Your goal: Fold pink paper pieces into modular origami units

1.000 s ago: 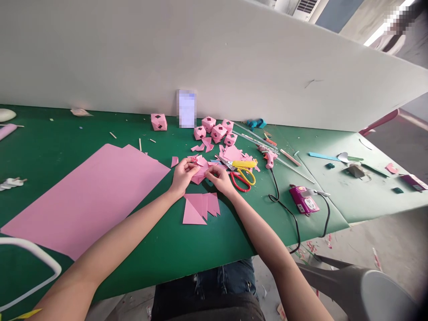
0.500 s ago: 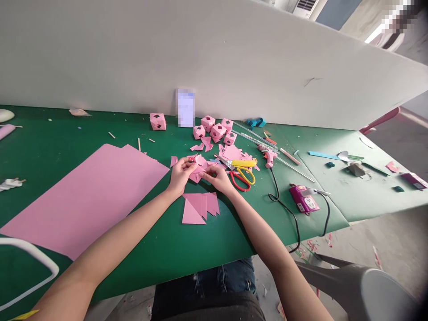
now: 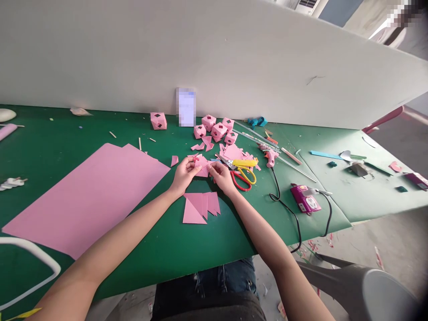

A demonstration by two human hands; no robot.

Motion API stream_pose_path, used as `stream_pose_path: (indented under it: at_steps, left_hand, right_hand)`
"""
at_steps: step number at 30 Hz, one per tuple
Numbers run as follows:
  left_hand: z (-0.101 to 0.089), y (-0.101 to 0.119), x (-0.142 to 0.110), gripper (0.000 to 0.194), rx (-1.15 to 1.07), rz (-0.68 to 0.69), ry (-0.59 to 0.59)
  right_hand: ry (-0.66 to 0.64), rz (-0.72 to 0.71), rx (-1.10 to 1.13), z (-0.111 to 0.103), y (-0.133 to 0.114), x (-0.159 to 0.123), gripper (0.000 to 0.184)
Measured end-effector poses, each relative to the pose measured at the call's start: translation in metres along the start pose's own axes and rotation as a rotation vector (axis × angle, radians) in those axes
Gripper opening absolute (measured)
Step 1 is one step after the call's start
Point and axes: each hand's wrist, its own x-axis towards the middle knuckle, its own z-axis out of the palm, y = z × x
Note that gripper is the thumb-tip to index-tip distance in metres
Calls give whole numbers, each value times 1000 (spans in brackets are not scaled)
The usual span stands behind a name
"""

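Note:
Between my hands, just above the green table, is a small piece of pink paper with folded edges. My left hand pinches its left side between thumb and fingers, and my right hand pinches its right side. Closer to me lie several cut pink paper pieces, overlapping and pointed at their lower right. Scissors with red and yellow handles rest beside my right hand, under a yellow-handled cutter. Pink paper scraps are heaped behind them.
Large pink sheets cover the left of the table. Faceted pink paper shapes and a propped phone stand at the back. A glue gun, clear rods and a purple power strip with a black cord lie to the right.
The pink paper has turned between my fingers and shows a flatter, squarer face. Both hands have shifted only slightly, and the other things lie as before.

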Motion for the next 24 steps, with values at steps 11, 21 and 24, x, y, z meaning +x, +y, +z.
stream_pose_path:
  at_steps: [11,21,24]
  left_hand:
    - [-3,-6,-1,40,165,92,-37]
    - [-2,-4,-1,26,171,90,40]
    - [-3,-7,0,33,117,80,46]
  right_hand:
    - [-36,-31,-18,-1,-4,-2,57]
    - [20,25,53,-1,-2,-1,56]
    - [75,52,93,-2,-1,-1,54]
